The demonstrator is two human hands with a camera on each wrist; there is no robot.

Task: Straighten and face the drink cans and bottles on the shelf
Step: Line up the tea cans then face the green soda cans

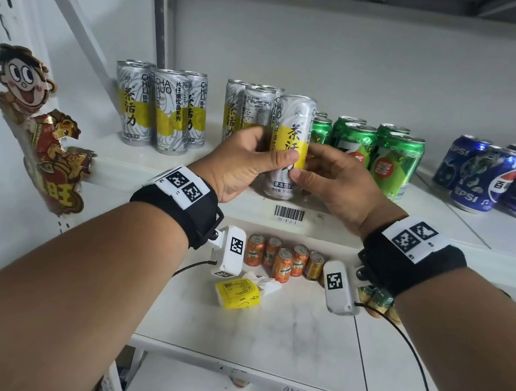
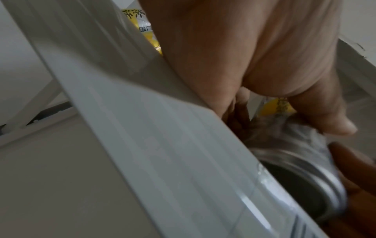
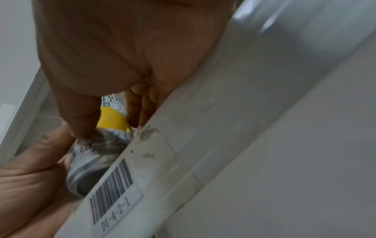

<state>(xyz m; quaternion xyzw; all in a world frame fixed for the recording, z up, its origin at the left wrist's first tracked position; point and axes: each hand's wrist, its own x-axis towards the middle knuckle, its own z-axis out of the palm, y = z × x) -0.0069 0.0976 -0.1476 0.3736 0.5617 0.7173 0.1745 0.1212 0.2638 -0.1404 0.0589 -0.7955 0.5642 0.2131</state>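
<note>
A tall silver and yellow tea can [image 1: 291,134] stands near the front edge of the white shelf [image 1: 169,165]. My left hand [image 1: 248,158] grips it from the left, thumb across its yellow band. My right hand [image 1: 330,178] holds it from the right, thumb low on its front. The left wrist view shows the tea can [image 2: 301,161] from below, its base at the shelf lip, with my left hand [image 2: 254,67] above it. From the right wrist I see the tea can [image 3: 109,128] between my right hand [image 3: 126,53] and the other palm.
Matching tea cans stand in two groups, one at the left [image 1: 160,108] and one behind [image 1: 247,109]. Green 7-Up cans [image 1: 382,152] crowd the right, then blue Pepsi cans [image 1: 493,175]. A lower shelf holds orange cans [image 1: 284,260] and a yellow packet [image 1: 238,293]. A cartoon decoration [image 1: 38,123] hangs left.
</note>
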